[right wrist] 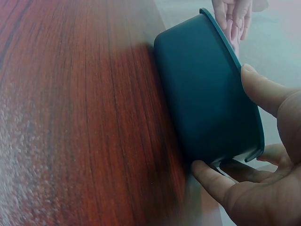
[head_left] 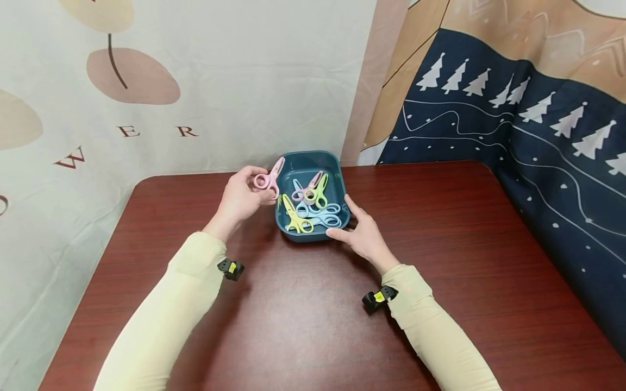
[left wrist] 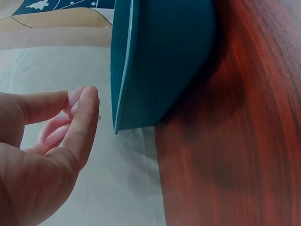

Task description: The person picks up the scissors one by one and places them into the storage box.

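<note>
My left hand (head_left: 239, 198) pinches a pair of pink scissors (head_left: 274, 172) by the handle loops, at the left rim of a dark teal plastic bin (head_left: 337, 168). In the left wrist view the pink loops (left wrist: 55, 132) show between thumb and fingers, apart from the bin wall. My right hand (head_left: 364, 231) grips the bin's near right corner, thumb at the rim and fingers round the side. Inside the bin lie yellow scissors (head_left: 295, 217), green scissors (head_left: 320, 191), another pink pair (head_left: 312, 184) and light blue scissors (head_left: 329, 217), partly overlapping.
The bin stands at the back edge of a dark red wooden table (head_left: 303, 315). Behind it hangs a pale printed cloth (head_left: 254, 81); a navy cloth with white trees (head_left: 455, 119) hangs at the right. Each wrist carries a small black camera (head_left: 231, 269).
</note>
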Available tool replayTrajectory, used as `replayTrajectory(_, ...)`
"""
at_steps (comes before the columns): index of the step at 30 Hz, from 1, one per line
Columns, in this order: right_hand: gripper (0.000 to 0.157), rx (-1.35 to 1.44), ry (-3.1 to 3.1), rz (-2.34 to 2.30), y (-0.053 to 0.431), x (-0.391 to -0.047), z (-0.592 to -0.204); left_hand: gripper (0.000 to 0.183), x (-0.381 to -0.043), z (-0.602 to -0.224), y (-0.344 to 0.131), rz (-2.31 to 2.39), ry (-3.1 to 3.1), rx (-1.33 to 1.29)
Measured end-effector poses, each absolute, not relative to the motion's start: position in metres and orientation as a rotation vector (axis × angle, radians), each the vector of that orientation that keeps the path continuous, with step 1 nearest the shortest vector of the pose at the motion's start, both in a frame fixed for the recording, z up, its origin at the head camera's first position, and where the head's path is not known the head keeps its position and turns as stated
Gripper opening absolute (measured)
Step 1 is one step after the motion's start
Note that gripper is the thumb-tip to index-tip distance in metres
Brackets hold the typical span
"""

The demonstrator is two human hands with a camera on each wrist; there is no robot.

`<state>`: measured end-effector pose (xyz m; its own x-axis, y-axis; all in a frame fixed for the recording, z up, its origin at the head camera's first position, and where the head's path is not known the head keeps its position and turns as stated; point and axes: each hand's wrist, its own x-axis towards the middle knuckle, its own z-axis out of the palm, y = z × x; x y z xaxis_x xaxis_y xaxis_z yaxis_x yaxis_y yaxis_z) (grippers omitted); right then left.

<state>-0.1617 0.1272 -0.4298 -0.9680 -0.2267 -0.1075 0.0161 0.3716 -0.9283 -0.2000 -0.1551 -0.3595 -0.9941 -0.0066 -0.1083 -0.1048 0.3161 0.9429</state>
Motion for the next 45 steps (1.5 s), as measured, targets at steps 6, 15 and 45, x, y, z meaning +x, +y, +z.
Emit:
replayTrajectory(6,0.100,-0.193,2.415,-1.647,0.126,-0.163,-0.429,0.053,-0.202,-0.355,-0.149,1.712,2.524,-0.086)
replayTrajectory(15,0.099,-0.196,2.431,-1.624,0.127,-0.164,-0.430,0.052,-0.206,-0.352,-0.141,1.613,2.565,-0.087)
replayTrajectory(45,0.100,-0.202,2.453,-1.602,0.127,-0.162,-0.430,0.051,-0.220,-0.350,-0.110,1.653,2.484,-0.147)
